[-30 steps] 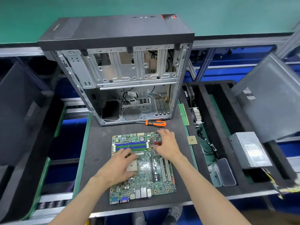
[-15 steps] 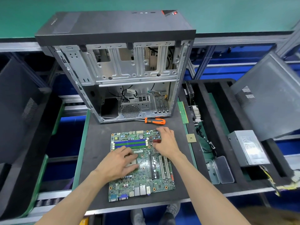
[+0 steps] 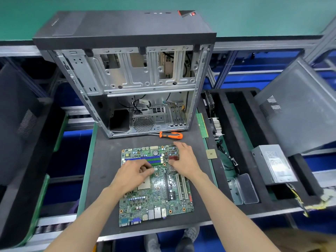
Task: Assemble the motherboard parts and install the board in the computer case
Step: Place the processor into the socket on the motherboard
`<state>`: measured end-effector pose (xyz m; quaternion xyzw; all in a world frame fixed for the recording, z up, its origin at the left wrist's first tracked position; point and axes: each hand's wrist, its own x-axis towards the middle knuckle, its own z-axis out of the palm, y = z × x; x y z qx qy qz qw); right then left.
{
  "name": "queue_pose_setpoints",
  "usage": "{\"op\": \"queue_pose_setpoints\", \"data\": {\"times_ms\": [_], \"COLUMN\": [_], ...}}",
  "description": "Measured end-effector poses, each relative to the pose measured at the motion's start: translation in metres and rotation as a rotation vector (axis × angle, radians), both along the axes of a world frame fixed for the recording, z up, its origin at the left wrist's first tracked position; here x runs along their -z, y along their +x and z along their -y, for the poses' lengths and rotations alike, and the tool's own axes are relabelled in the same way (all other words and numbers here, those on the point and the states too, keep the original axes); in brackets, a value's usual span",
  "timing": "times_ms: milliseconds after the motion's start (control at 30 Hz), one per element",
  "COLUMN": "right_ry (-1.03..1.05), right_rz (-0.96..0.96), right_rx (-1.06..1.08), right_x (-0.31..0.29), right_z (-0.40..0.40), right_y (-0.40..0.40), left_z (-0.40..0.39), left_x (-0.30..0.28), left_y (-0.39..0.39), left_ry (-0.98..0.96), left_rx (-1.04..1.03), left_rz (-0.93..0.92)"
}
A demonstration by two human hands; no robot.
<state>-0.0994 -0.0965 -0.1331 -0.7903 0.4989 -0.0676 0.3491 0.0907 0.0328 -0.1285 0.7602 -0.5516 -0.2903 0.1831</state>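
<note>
The green motherboard [image 3: 156, 195] lies flat on the black mat [image 3: 105, 160] in front of the open computer case [image 3: 127, 79]. My left hand [image 3: 132, 175] is over the CPU socket [image 3: 144, 184], and its thumb and fingertips pinch together at the socket's far edge, on what looks like the thin socket lever. With fingers spread, my right hand [image 3: 183, 160] rests on the board's far right corner. A loose CPU chip [image 3: 211, 154] sits on the mat to the right of the board.
An orange screwdriver [image 3: 171, 135] lies between case and board. A green RAM stick [image 3: 202, 125] and a finned heatsink [image 3: 217, 126] lie right of the case. The foam tray to the right holds a power supply [image 3: 273, 164] and clear plastic box [image 3: 248, 188]. A grey side panel [image 3: 298, 106] leans behind it.
My left hand's fingers went from lying over the socket to curling into a pinch at its far edge. My right hand stayed on the board's corner.
</note>
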Motion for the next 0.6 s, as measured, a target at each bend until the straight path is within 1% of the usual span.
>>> {"op": "queue_pose_setpoints", "data": {"times_ms": [100, 267, 333, 400, 500, 600], "right_ry": [-0.027, -0.196, -0.233, -0.239, -0.195, -0.191], "right_rz": [0.049, 0.059, -0.019, -0.125, -0.258, -0.308], "right_rx": [0.067, 0.234, 0.3, 0.309, 0.235, 0.155], "right_x": [-0.003, -0.008, -0.009, -0.011, -0.011, -0.01], "right_z": [0.0, 0.005, 0.009, 0.016, 0.025, 0.033], "right_y": [-0.011, -0.045, -0.063, -0.08, -0.097, -0.103], "left_z": [0.002, 0.025, 0.04, 0.056, 0.075, 0.087], "left_x": [-0.003, -0.02, -0.027, -0.033, -0.037, -0.034], "left_y": [-0.006, -0.025, -0.036, -0.045, -0.056, -0.067], "left_ry": [-0.036, -0.215, -0.255, -0.242, -0.176, -0.121], "left_rx": [0.009, 0.025, 0.018, 0.03, 0.083, 0.142], "left_rz": [-0.011, 0.01, -0.007, -0.035, -0.043, -0.026]}}
